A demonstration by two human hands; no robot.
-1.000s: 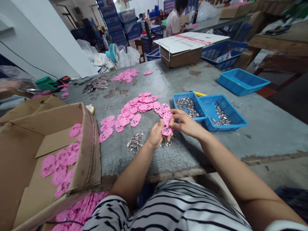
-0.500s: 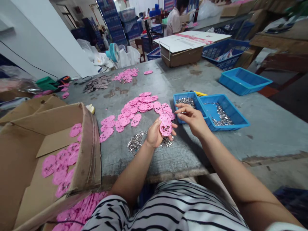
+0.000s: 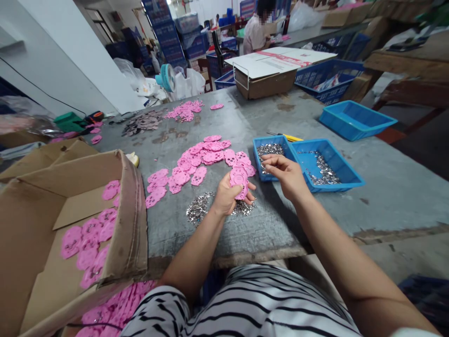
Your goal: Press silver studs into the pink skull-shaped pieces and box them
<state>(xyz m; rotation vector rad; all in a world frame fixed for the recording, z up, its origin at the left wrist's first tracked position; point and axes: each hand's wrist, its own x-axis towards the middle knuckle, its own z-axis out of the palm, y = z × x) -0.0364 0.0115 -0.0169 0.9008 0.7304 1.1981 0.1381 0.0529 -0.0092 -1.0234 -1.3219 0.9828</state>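
Note:
My left hand [image 3: 225, 195] grips a pink plastic piece [image 3: 239, 179] with a round ring moulded in its middle, the thumb lying over its face. Just beyond it, more pink pieces [image 3: 196, 157] lie spread and overlapping on the table. Over the front of a small blue tray [image 3: 257, 145] is my right hand [image 3: 289, 175], its fingers drawn together towards the thumb; whatever is between the tips is too small to make out. Small shiny metal parts [image 3: 270, 149] fill that tray. Under and beside my left hand lies a loose heap of similar metal parts [image 3: 199, 207].
A second blue tray [image 3: 351, 186] with metal parts adjoins the first, and a yellow-handled tool [image 3: 293, 138] lies behind. At left stands a cardboard box [image 3: 131, 224] holding pink pieces. Further back are grey pieces [image 3: 142, 122], another blue tray [image 3: 358, 131] and a seated person [image 3: 254, 32].
My left thumb has moved across the pink piece, which now shows a plain ringed face instead of metal bits. My right hand has shifted slightly right, its fingers closer together.

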